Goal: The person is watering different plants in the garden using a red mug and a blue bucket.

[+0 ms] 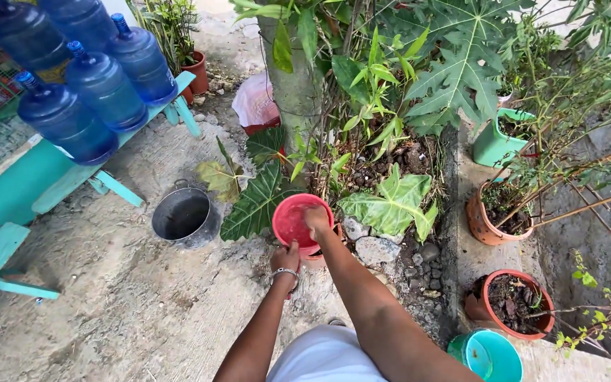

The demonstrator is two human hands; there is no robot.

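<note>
Below, the left hand (286, 256) grips the red bowl's (293, 225) near rim while the right hand (317, 221) reaches inside, fingers curled.

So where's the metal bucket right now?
The metal bucket stands on the ground left of the red bowl the hands hold, beside the turquoise bench.

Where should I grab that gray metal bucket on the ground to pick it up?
Probably by the wire handle on the gray metal bucket, coming straight down from above. It stands upright with its mouth open, and the handle lies folded along the far rim. Nothing crowds it, though the big dark leaf lies just to its right.
</note>
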